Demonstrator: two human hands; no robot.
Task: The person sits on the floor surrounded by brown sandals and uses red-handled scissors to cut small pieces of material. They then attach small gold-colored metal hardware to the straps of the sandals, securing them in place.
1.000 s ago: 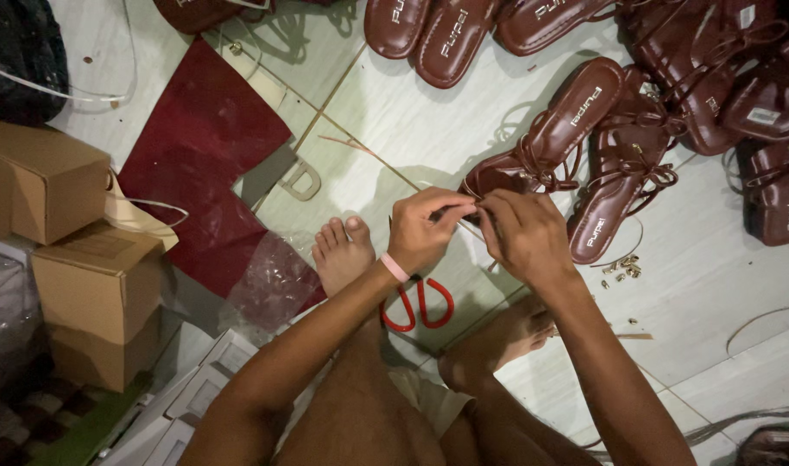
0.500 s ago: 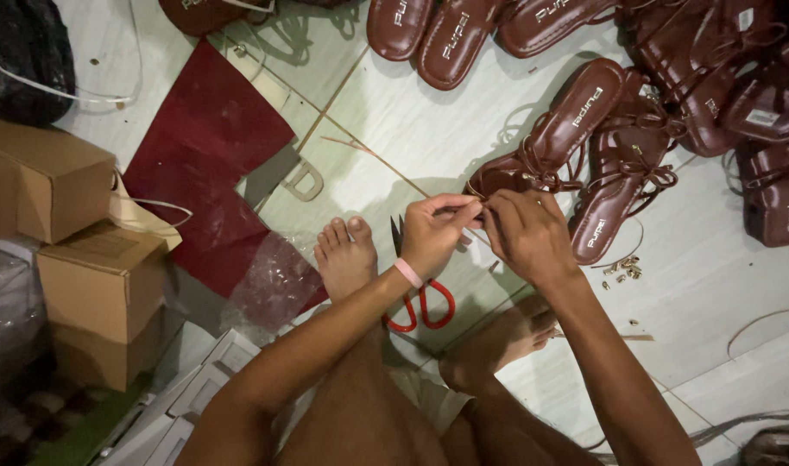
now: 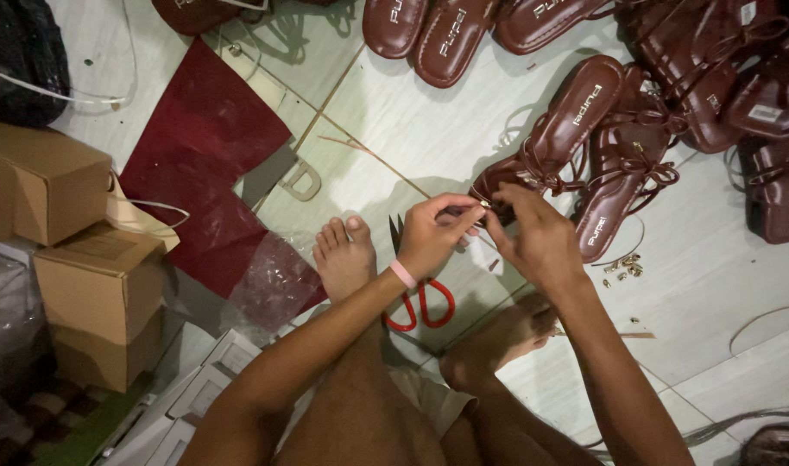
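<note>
Since a moment ago both hands have barely shifted: the left hand [image 3: 429, 235] and right hand [image 3: 533, 237] stay pinched on a small gold fitting at the strap of the maroon sandal [image 3: 554, 142] right of centre, red-handled scissors [image 3: 416, 289] lying below on the floor.

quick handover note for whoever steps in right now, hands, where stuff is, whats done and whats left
Left hand: fingers pinched shut on a thin strap end with a small gold fitting.
Right hand: pinching the same strap from the other side.
The strap leads to the dark red sandal lying just beyond the hands.
Red-handled scissors lie on the floor under the left wrist.
Loose gold fittings sit right of the right hand.
Done: cannot tell which sandals are finished.
Left: the fitting on this strap is in hand, not yet let go.
</note>
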